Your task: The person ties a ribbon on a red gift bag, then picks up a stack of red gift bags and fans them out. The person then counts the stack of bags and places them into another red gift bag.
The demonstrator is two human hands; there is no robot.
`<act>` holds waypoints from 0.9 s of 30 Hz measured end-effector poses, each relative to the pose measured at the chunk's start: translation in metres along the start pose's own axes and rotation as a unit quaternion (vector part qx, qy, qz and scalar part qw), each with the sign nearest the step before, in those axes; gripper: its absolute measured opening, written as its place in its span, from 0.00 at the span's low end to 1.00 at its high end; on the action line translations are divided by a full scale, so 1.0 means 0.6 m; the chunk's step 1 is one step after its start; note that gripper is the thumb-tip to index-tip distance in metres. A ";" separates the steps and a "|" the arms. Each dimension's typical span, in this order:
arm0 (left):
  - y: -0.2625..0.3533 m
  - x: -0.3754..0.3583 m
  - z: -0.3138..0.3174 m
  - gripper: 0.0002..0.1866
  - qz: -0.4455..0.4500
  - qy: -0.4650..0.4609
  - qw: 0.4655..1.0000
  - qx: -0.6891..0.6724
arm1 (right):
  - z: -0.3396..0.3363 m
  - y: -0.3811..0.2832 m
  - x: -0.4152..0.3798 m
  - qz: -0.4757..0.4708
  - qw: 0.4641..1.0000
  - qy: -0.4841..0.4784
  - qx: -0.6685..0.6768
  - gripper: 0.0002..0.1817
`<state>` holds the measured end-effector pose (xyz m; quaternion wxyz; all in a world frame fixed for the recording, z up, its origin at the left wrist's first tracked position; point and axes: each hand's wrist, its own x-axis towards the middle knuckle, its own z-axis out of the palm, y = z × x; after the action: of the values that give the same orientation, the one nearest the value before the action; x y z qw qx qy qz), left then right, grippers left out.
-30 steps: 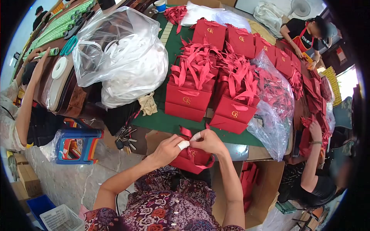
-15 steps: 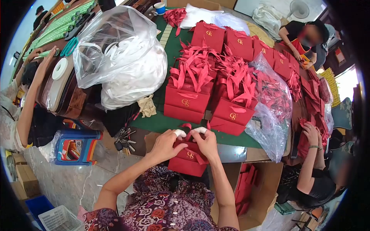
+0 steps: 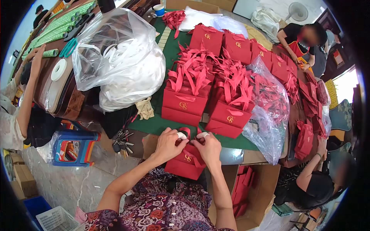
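Note:
A small red paper gift bag [image 3: 184,166] with a gold monogram is held upright at the table's near edge, close to my body. My left hand [image 3: 169,144] is closed at its upper left, pinching the red ribbon [image 3: 186,131], which loops up above the fingers. On the other side, my right hand [image 3: 208,149] pinches ribbon at the bag's top right, thumb against forefinger. White tape wraps a finger on each hand. Just beyond stand rows of similar red bags [image 3: 181,109] with ribbon handles heaped over their tops.
A clear plastic bag of white ribbon [image 3: 131,73] sits at left on the table. An open cardboard box [image 3: 262,188] holding red bags is at my right. Keys [image 3: 122,143] hang by the blue stool [image 3: 73,148]. Co-workers sit at both sides; one handles red bags [image 3: 304,140] at right.
My right hand has shifted slightly right and down, turning inward, with ribbon still pinched. The right-hand co-worker's hands have dropped away from a red bag, leaving it uncovered.

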<state>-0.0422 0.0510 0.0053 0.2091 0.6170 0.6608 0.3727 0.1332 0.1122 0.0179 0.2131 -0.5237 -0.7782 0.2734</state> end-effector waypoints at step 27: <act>0.022 -0.019 -0.002 0.24 0.023 0.058 0.990 -0.129 | -0.025 0.034 -0.022 0.100 0.919 -0.032 0.380 0.06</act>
<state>-0.0326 0.0394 0.0138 0.2400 0.5773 0.6035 0.4949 0.1611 0.1091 0.0154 0.3429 -0.4695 -0.5652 0.5853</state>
